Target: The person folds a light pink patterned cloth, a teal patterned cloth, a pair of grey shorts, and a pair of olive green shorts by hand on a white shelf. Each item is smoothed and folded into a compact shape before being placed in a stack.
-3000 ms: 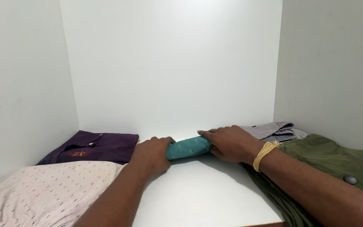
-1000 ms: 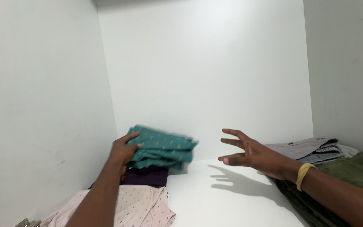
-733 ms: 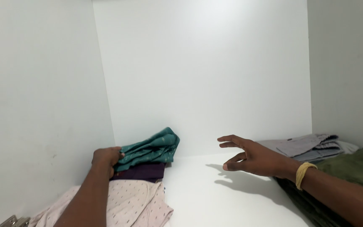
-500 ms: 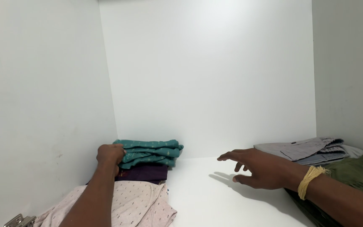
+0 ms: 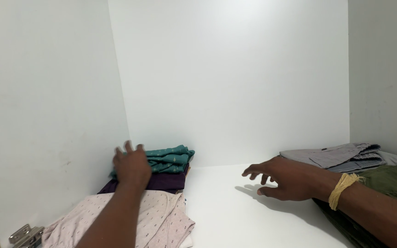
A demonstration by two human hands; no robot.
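A folded teal patterned cloth point(image 5: 170, 159) lies on top of a folded dark purple garment point(image 5: 164, 182) at the back left of a white shelf point(image 5: 235, 206). My left hand point(image 5: 132, 165) hovers with fingers spread just in front of the teal cloth, touching or nearly touching its left end. My right hand point(image 5: 283, 177) floats open above the middle of the shelf, palm down, holding nothing. A yellow thread band point(image 5: 343, 189) circles my right wrist.
A pale pink dotted folded garment point(image 5: 161, 220) lies at the front left. Grey folded clothes point(image 5: 341, 156) and an olive green garment point(image 5: 391, 183) sit at the right. White walls enclose the shelf on three sides. A metal hinge point(image 5: 24, 235) shows at the lower left.
My left hand carried the teal cloth from the shelf's middle to the left, set it on the purple garment and let go. My right hand stayed open and sank lower.
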